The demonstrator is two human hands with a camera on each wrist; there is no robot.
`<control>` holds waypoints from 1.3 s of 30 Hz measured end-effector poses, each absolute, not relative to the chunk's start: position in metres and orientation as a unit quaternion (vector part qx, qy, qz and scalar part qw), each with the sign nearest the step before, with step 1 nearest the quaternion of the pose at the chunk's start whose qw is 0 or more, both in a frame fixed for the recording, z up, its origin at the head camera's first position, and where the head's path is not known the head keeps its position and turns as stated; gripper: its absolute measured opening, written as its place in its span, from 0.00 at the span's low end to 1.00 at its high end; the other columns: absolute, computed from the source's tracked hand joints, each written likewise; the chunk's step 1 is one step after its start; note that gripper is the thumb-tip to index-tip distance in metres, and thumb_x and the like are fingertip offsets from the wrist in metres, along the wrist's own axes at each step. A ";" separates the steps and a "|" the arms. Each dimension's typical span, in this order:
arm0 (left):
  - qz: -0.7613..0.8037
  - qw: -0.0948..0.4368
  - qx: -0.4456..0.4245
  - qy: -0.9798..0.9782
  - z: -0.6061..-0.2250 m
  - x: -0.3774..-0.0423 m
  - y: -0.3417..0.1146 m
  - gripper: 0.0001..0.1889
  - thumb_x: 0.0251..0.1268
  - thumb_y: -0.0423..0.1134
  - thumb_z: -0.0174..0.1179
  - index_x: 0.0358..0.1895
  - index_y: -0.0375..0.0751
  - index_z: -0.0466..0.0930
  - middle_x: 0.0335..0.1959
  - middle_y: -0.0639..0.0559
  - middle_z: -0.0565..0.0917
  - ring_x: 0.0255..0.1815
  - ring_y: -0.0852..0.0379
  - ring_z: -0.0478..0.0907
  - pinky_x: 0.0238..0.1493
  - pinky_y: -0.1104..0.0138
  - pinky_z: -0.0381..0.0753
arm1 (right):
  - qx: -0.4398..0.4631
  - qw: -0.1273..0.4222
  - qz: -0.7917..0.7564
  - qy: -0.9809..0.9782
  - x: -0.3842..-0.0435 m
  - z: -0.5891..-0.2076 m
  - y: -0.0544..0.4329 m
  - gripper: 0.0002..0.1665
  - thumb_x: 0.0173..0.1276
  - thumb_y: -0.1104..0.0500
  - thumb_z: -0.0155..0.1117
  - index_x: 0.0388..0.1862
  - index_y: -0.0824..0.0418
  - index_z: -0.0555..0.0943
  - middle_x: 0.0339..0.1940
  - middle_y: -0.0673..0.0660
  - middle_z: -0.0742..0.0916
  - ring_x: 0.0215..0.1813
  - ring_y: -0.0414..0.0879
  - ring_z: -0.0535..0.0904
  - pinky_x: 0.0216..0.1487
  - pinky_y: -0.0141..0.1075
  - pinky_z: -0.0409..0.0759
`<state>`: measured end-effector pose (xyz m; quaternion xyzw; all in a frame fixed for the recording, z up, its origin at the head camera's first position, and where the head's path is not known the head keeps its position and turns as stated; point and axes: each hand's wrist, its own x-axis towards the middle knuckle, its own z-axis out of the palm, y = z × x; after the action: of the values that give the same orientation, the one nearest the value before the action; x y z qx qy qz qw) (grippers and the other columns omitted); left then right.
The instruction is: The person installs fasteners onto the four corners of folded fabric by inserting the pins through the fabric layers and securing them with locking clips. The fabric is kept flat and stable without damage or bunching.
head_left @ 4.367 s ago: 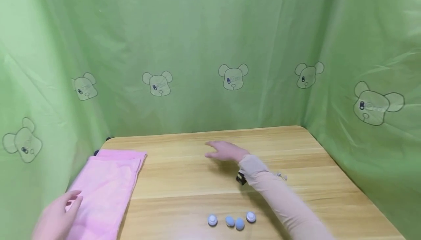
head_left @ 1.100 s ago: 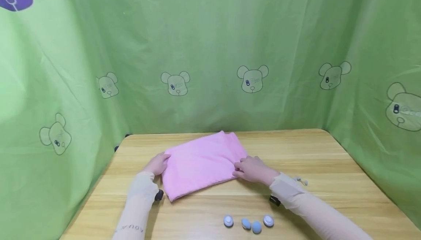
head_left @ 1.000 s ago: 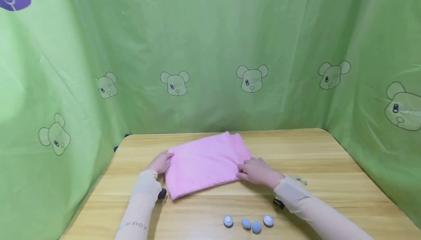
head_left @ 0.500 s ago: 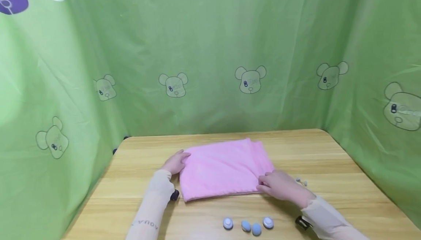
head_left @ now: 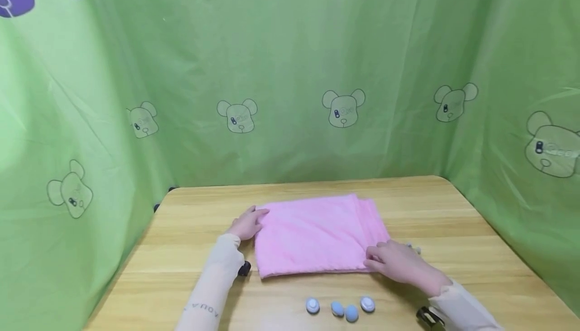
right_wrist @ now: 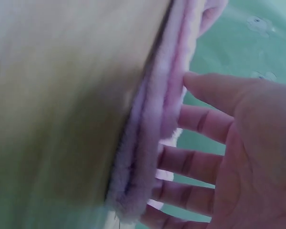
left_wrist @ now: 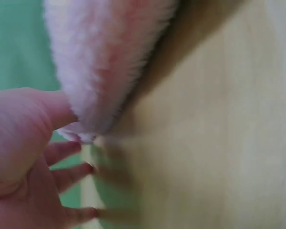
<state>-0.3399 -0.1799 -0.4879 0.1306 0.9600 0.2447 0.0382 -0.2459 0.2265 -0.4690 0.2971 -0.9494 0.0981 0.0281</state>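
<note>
A folded pink fluffy towel (head_left: pixel 312 235) lies flat on the wooden table. At its left side my left hand (head_left: pixel 246 224) grips the edge near the far corner. The left wrist view shows that thumb (left_wrist: pixel 62 106) against the fluffy cloth (left_wrist: pixel 109 57), the other fingers spread below. My right hand (head_left: pixel 401 263) holds the near right corner with bent fingers. Seen from the right wrist, the thumb and fingers (right_wrist: pixel 200 121) meet the stacked layers of the towel (right_wrist: pixel 152 105), some fingertips hidden behind them.
In front of the towel sit several small light-blue round pieces (head_left: pixel 351 313), the outer two with white tops. A small pale object (head_left: pixel 414 248) shows partly behind my right hand. Green curtains (head_left: pixel 290 144) printed with bear heads enclose the table (head_left: pixel 190 230).
Earlier the towel lay at the table's left side. Over the last second both hands have shifted it right and nearer, and its near edge has turned almost level.
</note>
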 end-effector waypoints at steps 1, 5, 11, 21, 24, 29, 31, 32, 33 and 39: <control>0.243 0.034 0.137 0.960 -0.486 -0.339 -0.179 0.25 0.69 0.36 0.56 0.69 0.45 0.69 0.73 0.32 0.62 0.76 0.34 0.56 0.68 0.32 0.55 | 0.303 0.020 0.112 -0.946 -0.247 -0.468 0.228 0.09 0.67 0.44 0.62 0.29 0.43 0.79 0.23 0.39 0.76 0.26 0.33 0.69 0.28 0.31 0.68; 0.247 0.026 0.151 0.957 -0.473 -0.333 -0.176 0.26 0.71 0.39 0.54 0.71 0.40 0.65 0.73 0.30 0.61 0.75 0.32 0.55 0.73 0.39 0.56 | 0.318 -0.024 0.178 -0.931 -0.251 -0.459 0.240 0.10 0.69 0.46 0.60 0.39 0.49 0.81 0.29 0.40 0.81 0.32 0.31 0.73 0.33 0.32 0.74; 0.262 -0.009 0.168 0.950 -0.445 -0.319 -0.166 0.29 0.72 0.42 0.54 0.73 0.41 0.61 0.73 0.33 0.62 0.74 0.36 0.59 0.74 0.45 0.58 | 0.289 -0.038 0.255 -0.922 -0.257 -0.431 0.266 0.20 0.72 0.52 0.57 0.56 0.63 0.77 0.37 0.49 0.85 0.37 0.36 0.78 0.35 0.31 0.78; 0.214 -0.008 0.293 0.932 -0.431 -0.293 -0.120 0.24 0.71 0.43 0.56 0.67 0.40 0.70 0.66 0.43 0.75 0.69 0.44 0.70 0.73 0.51 0.64 | 0.227 0.045 0.227 -0.946 -0.270 -0.420 0.304 0.15 0.68 0.57 0.63 0.50 0.63 0.80 0.33 0.47 0.84 0.37 0.38 0.78 0.37 0.35 0.79; 0.186 0.004 0.319 0.929 -0.436 -0.286 -0.102 0.22 0.71 0.44 0.55 0.65 0.44 0.73 0.64 0.47 0.77 0.68 0.49 0.72 0.72 0.56 0.67 | 0.228 0.037 0.220 -0.948 -0.276 -0.432 0.311 0.16 0.66 0.57 0.65 0.48 0.64 0.81 0.30 0.47 0.84 0.34 0.36 0.77 0.35 0.32 0.78; 0.140 0.001 0.358 0.923 -0.445 -0.278 -0.073 0.20 0.70 0.47 0.57 0.63 0.50 0.75 0.62 0.54 0.80 0.64 0.55 0.75 0.69 0.62 0.71 | 0.199 0.017 0.216 -0.956 -0.287 -0.452 0.319 0.17 0.63 0.58 0.66 0.47 0.67 0.80 0.27 0.48 0.82 0.29 0.36 0.74 0.30 0.31 0.75; 0.131 0.001 0.372 0.919 -0.448 -0.275 -0.061 0.21 0.68 0.48 0.58 0.62 0.52 0.76 0.61 0.55 0.80 0.63 0.56 0.76 0.67 0.64 0.72 | 0.184 0.013 0.215 -0.959 -0.289 -0.458 0.323 0.14 0.63 0.59 0.66 0.43 0.67 0.81 0.25 0.50 0.81 0.28 0.39 0.72 0.28 0.32 0.72; 0.130 0.003 0.375 0.918 -0.449 -0.274 -0.056 0.21 0.67 0.49 0.59 0.62 0.53 0.76 0.60 0.56 0.80 0.62 0.57 0.76 0.66 0.64 0.73 | 0.175 0.008 0.214 -0.961 -0.290 -0.460 0.324 0.12 0.63 0.59 0.66 0.41 0.66 0.81 0.25 0.50 0.81 0.27 0.39 0.72 0.28 0.32 0.72; 0.128 0.007 0.376 0.918 -0.451 -0.273 -0.051 0.22 0.66 0.50 0.60 0.62 0.54 0.76 0.60 0.57 0.80 0.62 0.57 0.76 0.65 0.65 0.73 | 0.168 0.005 0.214 -0.962 -0.290 -0.463 0.325 0.11 0.63 0.58 0.66 0.38 0.65 0.81 0.25 0.50 0.81 0.27 0.40 0.72 0.28 0.33 0.71; 0.117 0.021 0.374 0.920 -0.460 -0.269 -0.029 0.24 0.58 0.53 0.65 0.60 0.59 0.78 0.58 0.60 0.81 0.61 0.58 0.76 0.62 0.63 0.75 | 0.132 -0.032 0.217 -0.967 -0.290 -0.466 0.331 0.10 0.58 0.58 0.69 0.27 0.62 0.77 0.24 0.52 0.81 0.27 0.43 0.72 0.29 0.35 0.70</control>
<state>-0.2690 -0.0289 -0.4598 0.3736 0.9199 0.1174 0.0211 -0.2901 0.3306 -0.4657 0.1317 -0.9667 0.2170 -0.0318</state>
